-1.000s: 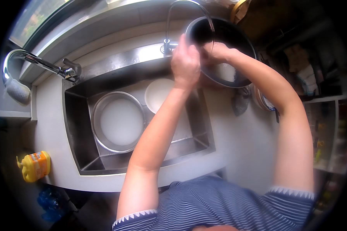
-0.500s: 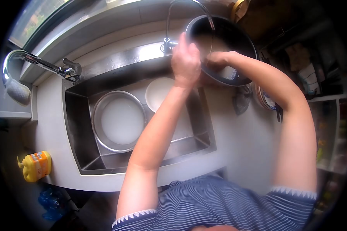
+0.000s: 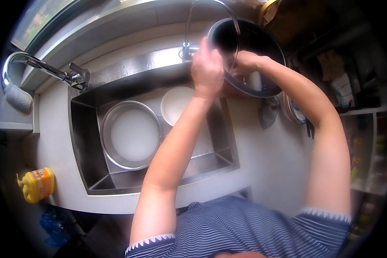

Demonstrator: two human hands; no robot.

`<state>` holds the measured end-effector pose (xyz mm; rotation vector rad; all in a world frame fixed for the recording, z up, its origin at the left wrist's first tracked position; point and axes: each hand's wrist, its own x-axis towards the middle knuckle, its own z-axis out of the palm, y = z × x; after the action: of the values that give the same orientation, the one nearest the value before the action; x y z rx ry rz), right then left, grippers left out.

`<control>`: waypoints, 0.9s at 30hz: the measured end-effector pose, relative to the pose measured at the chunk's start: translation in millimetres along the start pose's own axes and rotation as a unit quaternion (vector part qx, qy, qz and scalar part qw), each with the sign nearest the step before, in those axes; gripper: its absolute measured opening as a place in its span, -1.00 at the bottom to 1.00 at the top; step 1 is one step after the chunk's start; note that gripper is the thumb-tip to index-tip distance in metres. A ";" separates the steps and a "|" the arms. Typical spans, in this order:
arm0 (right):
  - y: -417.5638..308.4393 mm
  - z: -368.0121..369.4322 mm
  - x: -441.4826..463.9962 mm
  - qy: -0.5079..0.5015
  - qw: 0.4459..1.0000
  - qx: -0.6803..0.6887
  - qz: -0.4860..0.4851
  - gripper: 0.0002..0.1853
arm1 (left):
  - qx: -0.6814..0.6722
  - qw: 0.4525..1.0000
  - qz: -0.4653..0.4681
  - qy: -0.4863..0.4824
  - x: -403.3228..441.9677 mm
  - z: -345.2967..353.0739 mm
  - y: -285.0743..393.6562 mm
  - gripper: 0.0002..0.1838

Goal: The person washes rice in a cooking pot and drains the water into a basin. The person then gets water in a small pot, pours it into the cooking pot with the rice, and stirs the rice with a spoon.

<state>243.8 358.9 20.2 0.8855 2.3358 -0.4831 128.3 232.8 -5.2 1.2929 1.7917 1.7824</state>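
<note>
A dark round pot (image 3: 266,47) is tilted at the upper right, beyond the sink's right end. My left hand (image 3: 207,69) is at the near left side of its rim, fingers closed on it. Inside the pot's mouth is my right hand (image 3: 245,63), its fingers bent downward and partly hidden; whether they hold anything cannot be made out. Something whitish (image 3: 254,81) lies in the pot below that hand. The thin curved spout (image 3: 238,28) arches over the pot, with a thin stream of water near my right fingers.
The steel sink (image 3: 86,137) holds a metal basin (image 3: 105,135) of cloudy white liquid and a white bowl (image 3: 174,105). Left of it stand a large faucet (image 3: 47,66) and a yellow bottle (image 3: 38,185). Stacked plates (image 3: 290,107) lie on the right.
My right hand moved lower in the pot, then back up and slightly right, its fingers still inside. My left hand has stayed at the rim.
</note>
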 end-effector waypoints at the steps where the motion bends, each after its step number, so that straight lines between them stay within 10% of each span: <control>1: 3.8 0.3 -0.9 0.056 0.997 0.048 0.030 -0.54 | 0.003 1.000 0.002 -0.001 0.8 -0.3 0.1 -0.55; 11: -2.7 7.9 -14.5 -0.127 0.980 -0.152 -0.007 -0.59 | -0.003 1.000 0.000 0.001 1.7 0.1 -1.2 -0.55; 12: 5.7 23.9 -1.7 -0.132 0.991 -0.016 -0.006 -0.60 | 0.006 1.000 -0.002 0.000 1.4 -0.8 0.6 -0.55; 18: -18.1 8.2 19.1 0.078 0.996 -0.028 -0.016 -0.59 | -0.012 1.000 -0.003 0.002 0.8 1.6 -1.0 -0.55; 24: -4.3 10.5 8.5 -0.097 0.994 0.049 -0.027 -0.56 | -0.007 1.000 -0.005 0.000 0.2 1.2 1.0 -0.55; 27: 8.1 -1.2 23.7 0.099 0.992 0.061 0.048 -0.53 | -0.015 1.000 -0.005 -0.002 0.8 0.2 1.5 -0.55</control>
<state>234.6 376.6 5.0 1.1450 2.4464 -0.5226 128.6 233.3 -3.6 1.2729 1.7580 1.7932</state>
